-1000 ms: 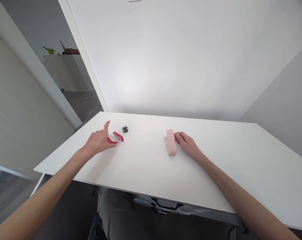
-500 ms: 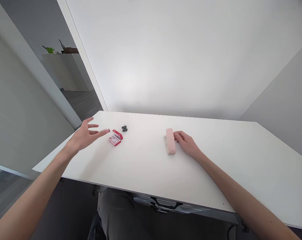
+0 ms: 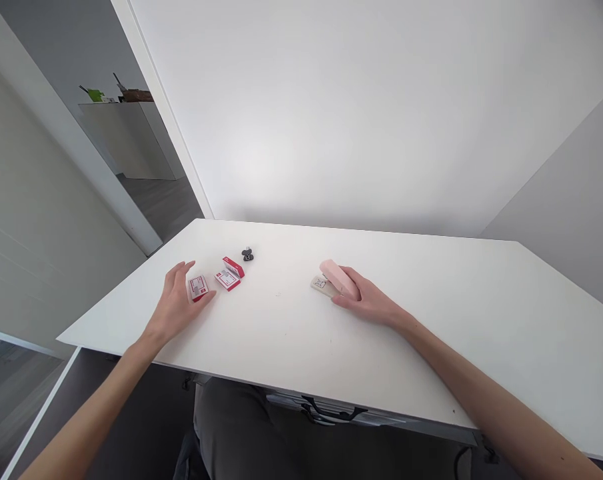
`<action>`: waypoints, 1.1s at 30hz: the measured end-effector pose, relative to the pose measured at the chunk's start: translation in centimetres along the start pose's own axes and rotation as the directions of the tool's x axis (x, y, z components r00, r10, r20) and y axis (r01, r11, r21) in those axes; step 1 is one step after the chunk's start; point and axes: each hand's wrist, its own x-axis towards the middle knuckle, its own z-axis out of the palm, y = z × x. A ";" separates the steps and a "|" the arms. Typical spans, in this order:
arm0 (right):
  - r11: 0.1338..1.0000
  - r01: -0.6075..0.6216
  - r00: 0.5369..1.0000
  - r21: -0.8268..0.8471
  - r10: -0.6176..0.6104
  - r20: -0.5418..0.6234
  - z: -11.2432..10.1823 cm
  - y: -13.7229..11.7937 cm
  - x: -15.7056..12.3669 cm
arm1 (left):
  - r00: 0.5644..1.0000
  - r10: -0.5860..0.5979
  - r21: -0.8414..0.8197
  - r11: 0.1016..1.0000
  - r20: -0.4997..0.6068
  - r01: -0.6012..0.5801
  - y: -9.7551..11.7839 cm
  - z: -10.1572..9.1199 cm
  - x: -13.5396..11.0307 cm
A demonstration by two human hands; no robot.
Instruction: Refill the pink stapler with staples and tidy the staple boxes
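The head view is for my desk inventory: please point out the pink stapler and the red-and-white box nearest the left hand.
Pink stapler [image 3: 338,278], head view: on its pink upper arm.
Red-and-white box [image 3: 198,287], head view: on its upward printed face.

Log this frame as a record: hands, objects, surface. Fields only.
left hand: open, spread around left box, contact unclear
left box: red and white
right hand: gripping stapler
stapler: pink top, pale base
open box: red and white, lid raised
dark item: small, beyond open box
surface: white table
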 end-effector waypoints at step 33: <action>0.982 0.185 0.981 0.037 -0.187 0.059 1.1 0.2 0.2 | 0.877 0.369 -0.658 0.748 0.308 -0.084 16.2 11.1 -1.9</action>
